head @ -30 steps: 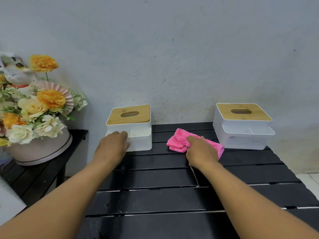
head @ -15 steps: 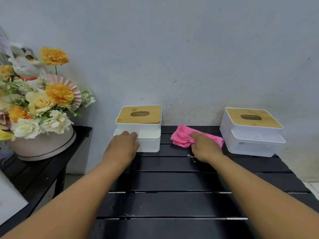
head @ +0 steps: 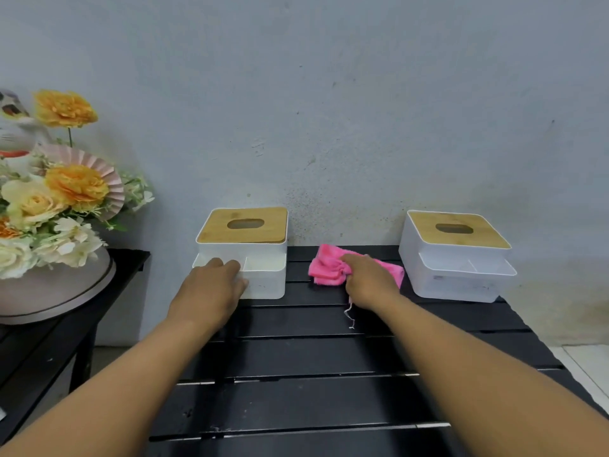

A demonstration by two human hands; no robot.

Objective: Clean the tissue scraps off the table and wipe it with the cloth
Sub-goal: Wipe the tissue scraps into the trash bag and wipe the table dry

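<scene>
Fingers [head: 350, 261] of the right hand [head: 370, 282] curl into the pink cloth [head: 324, 270] and bunch it, palm pressing it down. Head view only. Cloth sits on the far slats of the black table [head: 296, 357], between the left tissue box [head: 263, 258] and the right tissue box [head: 458, 258], touching neither. Left hand [head: 211, 291] rests on the left box's front tray, fingers close together over the rim, thumb at the front wall. A loose thread [head: 351, 316] trails from the cloth toward the near side. No tissue scraps visible on the slats. Step looks like wiping the far strip. Likely best: flatten the cloth for more contact, stroke along the slats rather than across the gaps, brace the left box so it does not slide.
</scene>
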